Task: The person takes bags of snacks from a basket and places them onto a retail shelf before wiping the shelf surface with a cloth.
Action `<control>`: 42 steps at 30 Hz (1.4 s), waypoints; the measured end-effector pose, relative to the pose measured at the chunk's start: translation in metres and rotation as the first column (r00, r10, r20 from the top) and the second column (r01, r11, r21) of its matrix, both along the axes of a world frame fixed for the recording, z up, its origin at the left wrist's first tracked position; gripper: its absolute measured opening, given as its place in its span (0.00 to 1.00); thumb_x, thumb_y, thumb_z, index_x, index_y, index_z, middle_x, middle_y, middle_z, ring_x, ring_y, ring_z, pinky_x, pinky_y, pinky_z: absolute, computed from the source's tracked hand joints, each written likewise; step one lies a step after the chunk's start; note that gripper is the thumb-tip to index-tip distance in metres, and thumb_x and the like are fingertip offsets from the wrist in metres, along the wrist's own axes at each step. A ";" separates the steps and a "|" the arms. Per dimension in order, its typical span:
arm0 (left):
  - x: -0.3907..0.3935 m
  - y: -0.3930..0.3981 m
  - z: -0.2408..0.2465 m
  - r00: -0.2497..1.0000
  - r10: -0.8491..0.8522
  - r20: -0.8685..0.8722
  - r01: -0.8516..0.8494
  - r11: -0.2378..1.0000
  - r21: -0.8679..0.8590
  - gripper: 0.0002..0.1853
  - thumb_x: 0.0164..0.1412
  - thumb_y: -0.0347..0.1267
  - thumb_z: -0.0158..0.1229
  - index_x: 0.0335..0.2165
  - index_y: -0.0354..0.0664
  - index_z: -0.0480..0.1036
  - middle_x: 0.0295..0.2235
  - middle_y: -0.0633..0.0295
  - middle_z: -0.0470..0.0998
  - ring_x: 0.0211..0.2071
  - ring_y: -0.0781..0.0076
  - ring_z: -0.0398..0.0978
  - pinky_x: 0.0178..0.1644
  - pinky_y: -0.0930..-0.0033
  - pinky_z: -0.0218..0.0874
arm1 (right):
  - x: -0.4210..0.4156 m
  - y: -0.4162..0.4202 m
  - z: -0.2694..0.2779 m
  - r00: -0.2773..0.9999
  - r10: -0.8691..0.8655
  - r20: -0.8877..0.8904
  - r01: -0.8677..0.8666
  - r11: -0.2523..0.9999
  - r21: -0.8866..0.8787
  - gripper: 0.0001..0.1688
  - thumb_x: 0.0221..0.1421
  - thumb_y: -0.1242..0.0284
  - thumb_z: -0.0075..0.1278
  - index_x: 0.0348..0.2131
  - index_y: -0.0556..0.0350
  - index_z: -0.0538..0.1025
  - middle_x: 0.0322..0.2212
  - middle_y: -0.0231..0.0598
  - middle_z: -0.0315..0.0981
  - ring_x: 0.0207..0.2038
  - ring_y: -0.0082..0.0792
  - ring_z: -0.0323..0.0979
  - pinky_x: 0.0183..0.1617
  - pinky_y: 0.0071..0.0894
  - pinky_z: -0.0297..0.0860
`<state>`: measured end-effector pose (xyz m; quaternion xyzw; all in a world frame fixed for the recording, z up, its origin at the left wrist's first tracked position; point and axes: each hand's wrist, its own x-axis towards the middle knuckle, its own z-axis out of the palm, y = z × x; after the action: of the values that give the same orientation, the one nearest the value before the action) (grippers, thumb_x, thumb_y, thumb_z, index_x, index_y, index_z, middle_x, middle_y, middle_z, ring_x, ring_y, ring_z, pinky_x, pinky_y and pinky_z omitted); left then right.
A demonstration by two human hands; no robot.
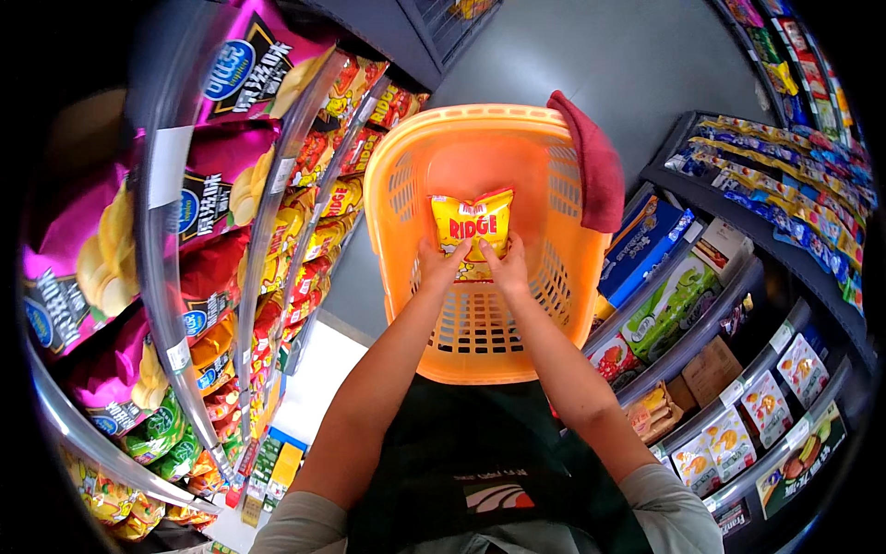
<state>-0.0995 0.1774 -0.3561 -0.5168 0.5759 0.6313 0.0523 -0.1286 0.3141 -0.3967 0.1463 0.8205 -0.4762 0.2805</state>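
Both my hands reach into an orange plastic shopping basket (484, 367) in front of me. Between them is a yellow and red bag of ridged snack chips (474, 215), its printed front facing me. My left hand (439, 263) grips the bag's lower left side, thumb on the front. On the lower right side, my right hand (507, 262) holds it the same way. The fingers behind the bag are hidden. A dark red cloth (588, 166) drapes over the basket's right rim.
Shelves on the left carry magenta chip bags (235, 166) and smaller yellow and red snack bags (339, 197) behind clear rails. To the right, shelves hold a green box (671, 305), a blue box (640, 246) and several wrapped snacks (782, 187). Grey floor (526, 48) lies beyond the basket.
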 end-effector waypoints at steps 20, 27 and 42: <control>-0.033 0.002 0.138 0.991 -0.003 -0.136 0.031 0.978 0.206 0.24 0.52 0.33 0.67 0.43 0.33 0.66 0.38 0.57 0.76 0.38 0.74 0.75 0.42 0.70 0.68 | -0.031 0.004 0.124 0.993 0.041 0.111 -0.009 0.962 -0.274 0.39 0.41 0.68 0.68 0.51 0.60 0.68 0.41 0.42 0.76 0.43 0.32 0.75 0.47 0.30 0.70; 0.006 -0.021 0.220 0.912 -0.029 -0.410 0.014 0.999 -0.039 0.36 0.52 0.36 0.68 0.52 0.30 0.59 0.46 0.53 0.72 0.47 0.68 0.72 0.52 0.66 0.63 | -0.034 -0.033 0.275 0.993 -0.008 -0.121 -0.049 0.883 -0.467 0.36 0.42 0.76 0.67 0.50 0.61 0.68 0.41 0.40 0.77 0.42 0.27 0.75 0.47 0.29 0.71; 0.286 -0.181 0.450 0.495 0.224 -0.840 -0.619 0.769 -0.160 0.38 0.52 0.30 0.67 0.55 0.36 0.54 0.46 0.60 0.71 0.47 0.75 0.70 0.52 0.70 0.63 | 0.182 -0.243 0.491 0.553 0.414 -0.723 -0.826 0.387 -0.410 0.42 0.48 0.69 0.63 0.55 0.66 0.57 0.47 0.50 0.70 0.47 0.41 0.73 0.50 0.36 0.68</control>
<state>0.1867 -0.0034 0.0938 -0.3142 0.5161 0.6333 -0.4836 0.0535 0.0707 0.0939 -0.4417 0.5933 -0.6250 0.2494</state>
